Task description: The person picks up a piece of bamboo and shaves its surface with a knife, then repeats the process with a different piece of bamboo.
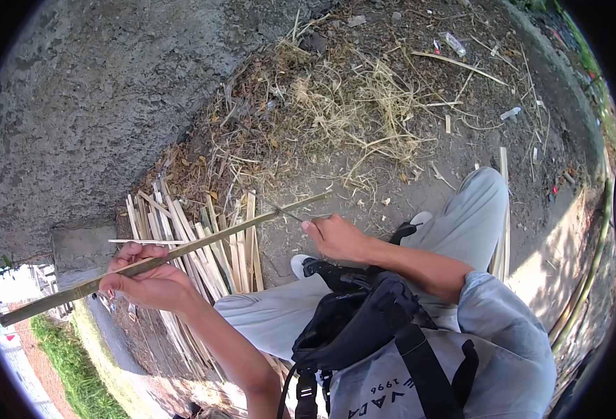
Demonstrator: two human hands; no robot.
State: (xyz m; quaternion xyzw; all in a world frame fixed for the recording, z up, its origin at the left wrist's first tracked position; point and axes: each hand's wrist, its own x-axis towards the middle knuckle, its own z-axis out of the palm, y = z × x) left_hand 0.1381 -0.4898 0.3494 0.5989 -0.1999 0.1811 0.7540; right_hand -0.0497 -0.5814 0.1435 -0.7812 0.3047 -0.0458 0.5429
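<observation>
A long, flat greenish-brown bamboo strip (210, 239) runs slantwise across the view, from the lower left up to the middle. My left hand (153, 279) is closed around its lower-left part, palm up, with the thumb over the strip. In my closed right hand (339, 237) is a thin knife (287, 213), its handle mostly hidden by the fingers. The dark blade crosses the strip near its far end and appears to touch it. Below and behind the strip, many pale split bamboo strips (241, 255) lie in a pile by the wall.
A rough grey concrete wall (105, 105) rises at the upper left. Dry bamboo shavings (364, 112) cover the ground ahead, with a clear plastic bottle (454, 45) beyond. My legs (472, 209) are bent, and a black bag (364, 314) hangs at my front.
</observation>
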